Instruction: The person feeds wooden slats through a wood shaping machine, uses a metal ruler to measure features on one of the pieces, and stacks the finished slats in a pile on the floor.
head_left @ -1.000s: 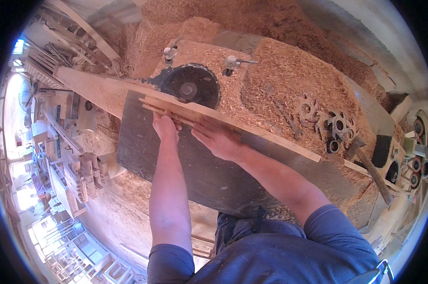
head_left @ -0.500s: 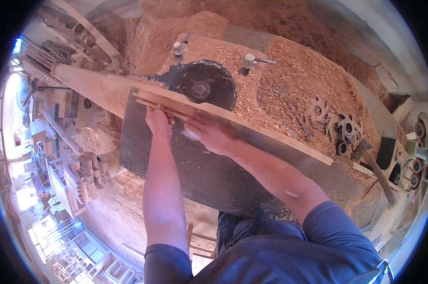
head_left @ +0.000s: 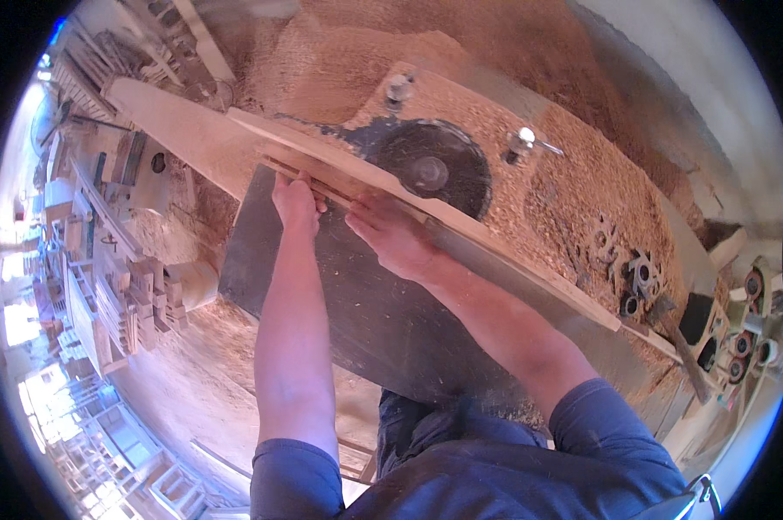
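Note:
A thin wooden strip [head_left: 279, 165] lies along the near side of a long pale wooden fence board [head_left: 543, 270] on the machine table. My left hand [head_left: 297, 206] is closed on the strip near its far-left part, thumb toward the fence. At the strip's other end, my right hand [head_left: 393, 232] has its fingers bent together against it, close to the fence. The fingertips of this hand are partly hidden. Behind the fence, a large dark round disc [head_left: 428, 173] with a central hub sits in the table. Under both arms spreads the dark metal tabletop [head_left: 322, 299].
Wood chips [head_left: 495, 113] cover the table behind the fence. Two clamp knobs [head_left: 524, 141] stand there. Several metal cutter heads [head_left: 643, 276] and a hammer [head_left: 682, 347] lie at the right. Stacked wooden pieces [head_left: 131, 303] stand at the left.
Both hands and the strip have slid left and away from me along the fence, past the disc. The whole view has also shifted, so the machine appears farther right.

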A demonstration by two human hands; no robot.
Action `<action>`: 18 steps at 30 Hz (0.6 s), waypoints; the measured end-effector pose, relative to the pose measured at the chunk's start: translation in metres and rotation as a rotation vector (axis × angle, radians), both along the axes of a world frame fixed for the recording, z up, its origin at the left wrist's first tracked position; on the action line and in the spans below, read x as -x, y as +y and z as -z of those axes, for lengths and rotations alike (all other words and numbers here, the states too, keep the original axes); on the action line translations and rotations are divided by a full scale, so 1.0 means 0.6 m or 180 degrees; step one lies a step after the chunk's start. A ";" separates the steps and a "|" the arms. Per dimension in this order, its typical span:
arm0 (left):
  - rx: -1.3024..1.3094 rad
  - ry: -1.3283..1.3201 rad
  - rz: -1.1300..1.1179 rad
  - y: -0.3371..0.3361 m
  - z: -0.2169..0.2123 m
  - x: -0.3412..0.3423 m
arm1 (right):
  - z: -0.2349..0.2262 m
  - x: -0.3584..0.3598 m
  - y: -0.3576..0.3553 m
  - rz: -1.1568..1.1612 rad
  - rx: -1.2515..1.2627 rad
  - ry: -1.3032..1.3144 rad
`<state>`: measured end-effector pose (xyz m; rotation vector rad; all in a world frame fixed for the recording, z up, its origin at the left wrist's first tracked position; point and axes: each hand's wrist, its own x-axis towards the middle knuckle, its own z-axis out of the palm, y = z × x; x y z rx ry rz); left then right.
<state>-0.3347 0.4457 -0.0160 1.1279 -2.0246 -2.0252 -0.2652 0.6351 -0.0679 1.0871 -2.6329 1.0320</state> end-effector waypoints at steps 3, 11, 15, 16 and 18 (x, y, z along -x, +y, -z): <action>0.0039 0.0184 -0.0171 -0.027 0.004 0.021 | 0.009 0.035 -0.048 0.0039 0.0223 -0.0119; 0.2011 -0.1043 0.0163 -0.046 -0.039 0.025 | -0.068 0.046 -0.129 -0.0046 -0.0405 0.0279; 0.1816 -0.1376 0.0510 -0.025 -0.095 -0.021 | -0.074 -0.025 -0.159 -0.0043 -0.0531 -0.0027; 0.1778 -0.1387 0.0502 -0.027 -0.095 -0.040 | -0.073 -0.053 -0.167 -0.0044 -0.0601 -0.0108; 0.1806 -0.1412 0.0458 -0.023 -0.085 -0.096 | -0.063 -0.118 -0.169 -0.0075 -0.0515 0.0097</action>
